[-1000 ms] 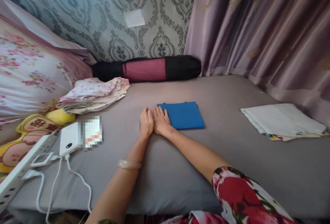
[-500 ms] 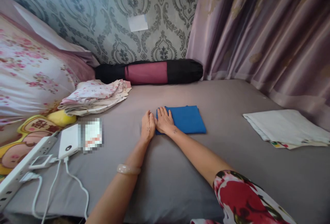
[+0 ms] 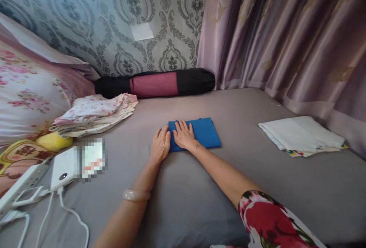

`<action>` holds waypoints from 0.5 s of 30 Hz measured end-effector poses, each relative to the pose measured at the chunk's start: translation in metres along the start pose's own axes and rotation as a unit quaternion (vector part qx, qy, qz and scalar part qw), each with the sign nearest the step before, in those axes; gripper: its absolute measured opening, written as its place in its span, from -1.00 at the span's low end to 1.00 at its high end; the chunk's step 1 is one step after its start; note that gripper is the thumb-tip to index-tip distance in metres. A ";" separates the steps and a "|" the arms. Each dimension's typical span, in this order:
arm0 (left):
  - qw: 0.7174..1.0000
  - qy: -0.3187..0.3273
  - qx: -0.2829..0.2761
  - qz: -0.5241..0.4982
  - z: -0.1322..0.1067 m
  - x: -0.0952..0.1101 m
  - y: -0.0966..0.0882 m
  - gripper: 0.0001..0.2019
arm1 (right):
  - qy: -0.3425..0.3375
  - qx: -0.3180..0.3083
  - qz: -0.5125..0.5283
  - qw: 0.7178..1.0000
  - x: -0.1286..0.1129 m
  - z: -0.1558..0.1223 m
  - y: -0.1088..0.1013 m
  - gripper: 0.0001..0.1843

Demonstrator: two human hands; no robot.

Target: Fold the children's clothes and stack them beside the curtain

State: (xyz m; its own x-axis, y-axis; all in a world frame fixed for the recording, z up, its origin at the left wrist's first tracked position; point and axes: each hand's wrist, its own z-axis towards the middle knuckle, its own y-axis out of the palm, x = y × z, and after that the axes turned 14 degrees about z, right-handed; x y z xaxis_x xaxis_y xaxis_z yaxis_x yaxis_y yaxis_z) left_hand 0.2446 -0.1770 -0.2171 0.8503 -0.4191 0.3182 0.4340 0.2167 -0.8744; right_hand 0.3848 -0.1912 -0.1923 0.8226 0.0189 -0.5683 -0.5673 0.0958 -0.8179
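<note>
A folded blue cloth (image 3: 206, 133) lies flat on the grey bed sheet in front of me. My right hand (image 3: 184, 135) rests palm down on its left part, fingers stretched and spread. Beside the cloth's left edge is my left hand (image 3: 161, 143), its fingers extended along that edge and its thumb side toward the cloth. Neither hand grips anything. The underside of the left hand is hidden. A pale bangle (image 3: 136, 195) circles my left forearm.
A folded white cloth (image 3: 301, 133) lies at the right. On the left are folded floral fabric (image 3: 94, 112), a white power bank (image 3: 64, 168) with cables and a power strip (image 3: 24, 185). A black and maroon long bag (image 3: 154, 84) lies along the wall.
My right hand has slid slightly right across the blue cloth. My left hand has turned more palm down at the left edge. The whole view has shifted a little.
</note>
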 end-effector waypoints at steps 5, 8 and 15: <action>0.998 0.015 -0.054 0.043 -0.004 0.007 -0.007 -0.49 | 0.011 -0.008 -0.005 1.000 0.002 0.000 0.004 -0.36; 0.995 0.029 -0.075 0.062 -0.005 0.008 -0.009 -0.49 | 0.013 -0.011 0.002 1.000 0.002 0.002 0.005 -0.36; 0.994 0.046 -0.061 0.076 -0.005 0.007 -0.004 -0.51 | 0.035 0.047 0.004 0.998 0.014 -0.005 -0.009 -0.36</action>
State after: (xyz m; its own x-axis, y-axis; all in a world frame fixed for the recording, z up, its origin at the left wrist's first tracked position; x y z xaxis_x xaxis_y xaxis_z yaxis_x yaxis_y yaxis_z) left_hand 0.2470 -0.1854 -0.2131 0.8701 -0.4698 0.1494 0.2589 0.1775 -0.9494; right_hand 0.4014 -0.1969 -0.1935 0.8120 -0.0493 -0.5816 -0.5641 0.1895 -0.8036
